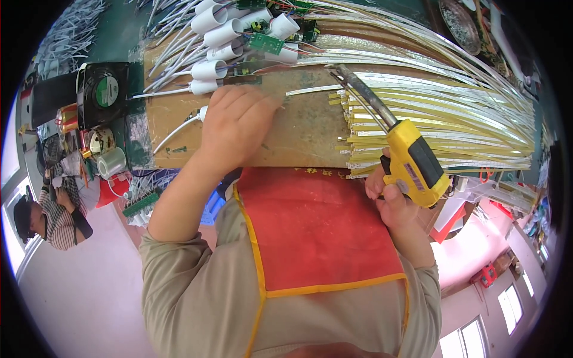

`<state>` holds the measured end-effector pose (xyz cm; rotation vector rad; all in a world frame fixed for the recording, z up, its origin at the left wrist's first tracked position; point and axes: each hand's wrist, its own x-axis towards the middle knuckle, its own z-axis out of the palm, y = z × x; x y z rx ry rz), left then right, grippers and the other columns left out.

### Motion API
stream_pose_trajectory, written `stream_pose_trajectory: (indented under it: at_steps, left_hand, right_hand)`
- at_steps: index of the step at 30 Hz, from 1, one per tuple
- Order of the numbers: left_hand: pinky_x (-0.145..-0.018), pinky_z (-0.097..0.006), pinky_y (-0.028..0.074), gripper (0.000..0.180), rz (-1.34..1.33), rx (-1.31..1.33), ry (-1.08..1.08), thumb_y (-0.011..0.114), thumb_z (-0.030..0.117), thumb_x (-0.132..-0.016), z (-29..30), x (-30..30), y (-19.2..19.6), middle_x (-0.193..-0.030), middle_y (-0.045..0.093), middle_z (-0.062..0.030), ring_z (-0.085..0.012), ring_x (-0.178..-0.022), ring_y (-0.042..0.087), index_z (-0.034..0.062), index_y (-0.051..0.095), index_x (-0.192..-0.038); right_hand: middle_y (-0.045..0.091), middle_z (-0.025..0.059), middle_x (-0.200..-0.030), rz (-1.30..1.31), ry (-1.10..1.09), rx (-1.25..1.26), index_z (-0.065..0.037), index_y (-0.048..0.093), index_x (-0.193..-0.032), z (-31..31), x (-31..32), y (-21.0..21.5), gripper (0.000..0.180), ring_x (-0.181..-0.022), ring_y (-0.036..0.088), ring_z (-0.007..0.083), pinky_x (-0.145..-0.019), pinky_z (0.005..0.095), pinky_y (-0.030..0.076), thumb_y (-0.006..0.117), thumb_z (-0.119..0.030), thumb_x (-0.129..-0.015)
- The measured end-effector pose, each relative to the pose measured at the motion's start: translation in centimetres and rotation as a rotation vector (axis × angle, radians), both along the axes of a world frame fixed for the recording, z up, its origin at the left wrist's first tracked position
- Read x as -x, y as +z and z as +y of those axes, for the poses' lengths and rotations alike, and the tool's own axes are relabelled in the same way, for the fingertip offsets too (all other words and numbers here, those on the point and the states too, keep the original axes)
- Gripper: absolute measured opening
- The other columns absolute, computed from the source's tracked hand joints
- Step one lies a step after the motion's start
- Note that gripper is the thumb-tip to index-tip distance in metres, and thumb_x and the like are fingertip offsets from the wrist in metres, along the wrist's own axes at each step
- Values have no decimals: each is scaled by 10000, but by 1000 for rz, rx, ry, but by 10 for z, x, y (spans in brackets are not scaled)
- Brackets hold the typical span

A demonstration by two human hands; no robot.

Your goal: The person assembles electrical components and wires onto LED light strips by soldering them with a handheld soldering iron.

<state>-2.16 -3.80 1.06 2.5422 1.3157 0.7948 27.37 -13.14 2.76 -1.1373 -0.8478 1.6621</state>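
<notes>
My right hand (397,200) is wrapped round the grip of a yellow and black soldering gun (418,164). Its long metal barrel slants up to the left, its tip over the near ends of the LED strips (430,113). Over the brown work board (304,131), my left hand (236,122) lies palm down with curled fingers. A white end piece with a white cord (176,134) comes out from under it; whatever the fingers grip is hidden. Just beyond that hand are several white tubes (209,70) with cords, and a single strip (313,90) points toward it.
Green circuit boards (265,43) with thin wires lie among the tubes at the back. At left stand a black fan (102,95) and a clear tape roll (111,163). A metal dish (459,27) is at the far right. Another person (57,215) sits at the far left.
</notes>
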Motion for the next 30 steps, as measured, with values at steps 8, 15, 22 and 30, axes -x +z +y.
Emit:
stream_pose_trajectory:
  at_steps: [8, 15, 22, 30]
  left_hand:
    - [-788, -389, 473, 246, -3, -24, 45, 717, 23, -726, 2, -4, -1, -921, 650, -57, -271, -881, 625, 90, 672, -958]
    - [-791, -382, 478, 242, 45, -95, 41, 630, 81, -689, 3, -5, -14, -912, 627, -57, -265, -883, 608, 76, 665, -929]
    - [-786, -375, 488, 259, 22, -46, 49, 702, -4, -694, 4, -5, -5, -897, 645, -51, -261, -875, 627, 85, 673, -935]
    - [-770, -372, 485, 227, 38, -35, 63, 700, 5, -703, 4, -8, -3, -877, 638, -55, -258, -848, 621, 80, 670, -916]
  right_hand:
    - [476, 24, -719, -161, 182, -27, -8, 430, -1348, -6, 0, -13, 687, -599, 444, 127, -541, 273, 391, 742, -360, -848]
    - [458, 8, -709, -181, 200, -30, -6, 444, -1307, -7, 2, -16, 661, -594, 439, 118, -543, 271, 402, 740, -376, -846]
    - [447, 8, -706, -191, 232, -22, -15, 452, -1295, -6, 2, -17, 613, -596, 432, 121, -545, 272, 400, 724, -349, -859]
    - [471, 30, -742, -259, 271, -56, -28, 467, -1244, -11, 0, -20, 484, -626, 456, 134, -558, 282, 416, 677, -271, -882]
